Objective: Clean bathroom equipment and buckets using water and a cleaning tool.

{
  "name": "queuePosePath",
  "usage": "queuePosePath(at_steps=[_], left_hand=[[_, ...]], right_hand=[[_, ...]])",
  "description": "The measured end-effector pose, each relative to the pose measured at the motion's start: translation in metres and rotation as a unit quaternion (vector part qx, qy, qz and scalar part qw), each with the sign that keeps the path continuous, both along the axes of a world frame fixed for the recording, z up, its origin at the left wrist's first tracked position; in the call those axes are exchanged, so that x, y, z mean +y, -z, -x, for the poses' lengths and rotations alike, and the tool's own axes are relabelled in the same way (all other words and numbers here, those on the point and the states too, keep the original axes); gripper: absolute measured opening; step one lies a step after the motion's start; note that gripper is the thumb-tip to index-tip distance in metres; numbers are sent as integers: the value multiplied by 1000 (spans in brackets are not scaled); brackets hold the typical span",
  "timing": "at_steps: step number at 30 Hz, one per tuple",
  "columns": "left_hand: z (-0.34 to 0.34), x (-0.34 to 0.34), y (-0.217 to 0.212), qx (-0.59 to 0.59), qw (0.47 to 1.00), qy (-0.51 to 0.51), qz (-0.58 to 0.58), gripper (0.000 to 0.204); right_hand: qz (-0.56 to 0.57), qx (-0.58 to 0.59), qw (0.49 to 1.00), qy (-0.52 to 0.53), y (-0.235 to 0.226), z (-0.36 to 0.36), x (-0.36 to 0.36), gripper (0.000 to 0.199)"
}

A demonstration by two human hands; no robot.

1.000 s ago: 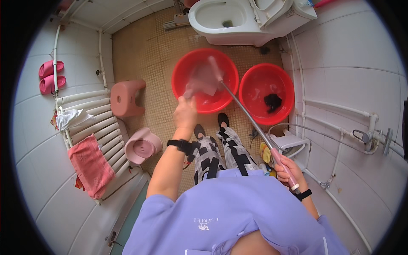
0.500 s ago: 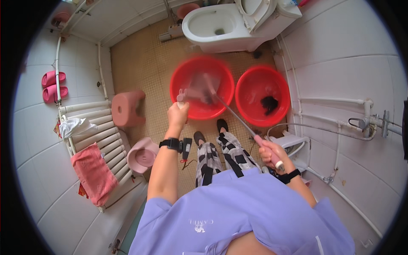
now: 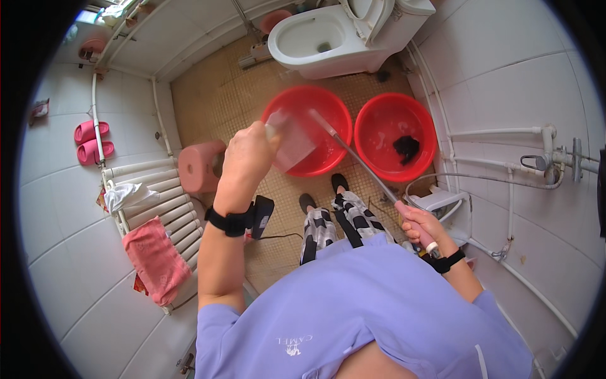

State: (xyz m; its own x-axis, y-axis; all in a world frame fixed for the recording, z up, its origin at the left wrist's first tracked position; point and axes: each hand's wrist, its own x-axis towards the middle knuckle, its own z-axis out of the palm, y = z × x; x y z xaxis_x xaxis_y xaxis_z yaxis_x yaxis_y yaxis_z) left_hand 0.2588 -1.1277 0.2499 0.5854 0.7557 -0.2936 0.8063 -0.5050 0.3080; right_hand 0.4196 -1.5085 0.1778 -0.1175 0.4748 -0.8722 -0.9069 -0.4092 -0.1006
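Observation:
My right hand [image 3: 423, 227] is closed around the pink grip of a long pole [image 3: 369, 175]. Its metal shaft slants up to the left and ends in a pale tip over the left red basin [image 3: 344, 136]. Raised at that basin's near-left side, my left hand [image 3: 249, 151] is closed on a pale piece with a flat, rectangular, semi-transparent part [image 3: 297, 146] hanging over the basin. Blur and my fingers hide its exact kind. The pole tip and the flat piece are apart. In the right red basin [image 3: 379, 167] lies a dark clump [image 3: 407, 148].
A white toilet [image 3: 309, 38] stands beyond the basins. Left are a pink stool [image 3: 199, 165] and a white radiator [image 3: 151, 186] with a pink towel [image 3: 158, 262]. White pipes [image 3: 499, 132] and a hose run along the right wall. My feet are close to the basins.
My left hand has come up and to the left, tilting the flat piece, which has moved away from the pole tip. My right hand still grips the pole; the view has shifted slightly.

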Motion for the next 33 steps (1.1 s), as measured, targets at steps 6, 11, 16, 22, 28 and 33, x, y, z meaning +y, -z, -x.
queuePosePath(at_steps=[6, 11, 16, 22, 28, 33], left_hand=[[1, -30, -64, 16, 989, 131, -72, 28], [28, -45, -96, 27, 968, 209, -135, 17], [84, -32, -111, -20, 971, 132, -198, 18], [180, -22, -100, -157, 972, -102, -140, 22], [278, -73, -63, -308, 831, -462, 23, 18], [298, -105, -52, -379, 760, -525, 64, 21]], right_hand=[[21, -39, 997, -64, -6, -16, 7, 47], [13, -110, 983, -147, 3, -18, 16, 36], [-54, -286, 879, -377, 14, -24, 37, 22], [-107, -457, 688, -554, 103, -19, 55, 17], [60, -290, 867, -402, 159, 57, 141, 28], [20, -149, 970, -192, 178, 64, 196, 15]])
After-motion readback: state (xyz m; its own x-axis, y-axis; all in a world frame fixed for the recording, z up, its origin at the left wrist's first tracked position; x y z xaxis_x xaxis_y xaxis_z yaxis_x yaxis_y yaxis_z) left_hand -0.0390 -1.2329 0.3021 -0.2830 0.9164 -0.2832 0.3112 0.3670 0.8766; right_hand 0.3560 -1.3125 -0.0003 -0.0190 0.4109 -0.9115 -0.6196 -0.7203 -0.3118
